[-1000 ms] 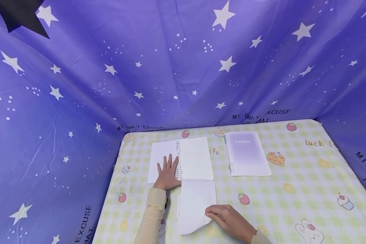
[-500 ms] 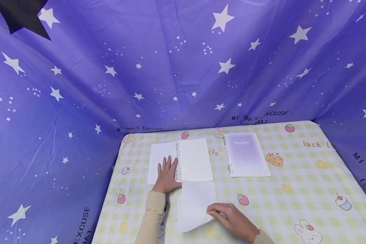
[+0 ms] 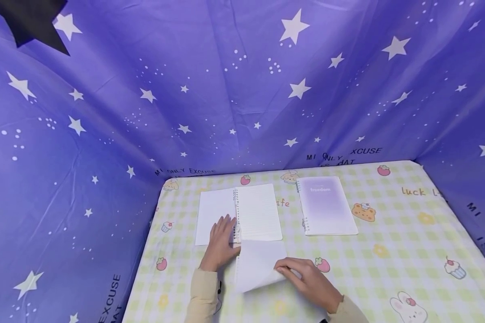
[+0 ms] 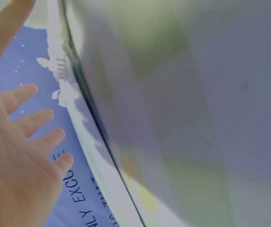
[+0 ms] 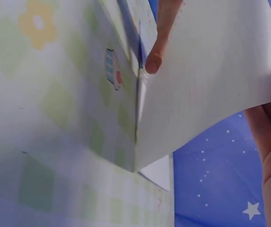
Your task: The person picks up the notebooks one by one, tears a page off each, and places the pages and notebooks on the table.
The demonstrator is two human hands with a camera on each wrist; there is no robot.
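Observation:
An open spiral notebook (image 3: pixel 259 213) lies toward the left of the table, lined page on the right and a plain white one on the left. My left hand (image 3: pixel 220 244) rests at the lower end of its binding, fingers extended over the left page. A white sheet (image 3: pixel 260 260) with a row of holes along its left side lies just below the notebook. Its near right corner is pinched by my right hand (image 3: pixel 309 282), which lifts that edge into a curl. In the right wrist view the sheet (image 5: pixel 211 66) bends upward, with the left thumb (image 5: pixel 155 61) by its far end.
A closed spiral notebook with a purple cover (image 3: pixel 328 206) reading "freedom" lies to the right of the open one. The table has a green checked cloth (image 3: pixel 388 278) with cartoon prints. A blue star-patterned curtain (image 3: pixel 234 80) surrounds the table's back and sides.
My left hand has slid a little toward me and its fingers have drawn closer together. My right hand has moved slightly away from me, raising the sheet's near edge.

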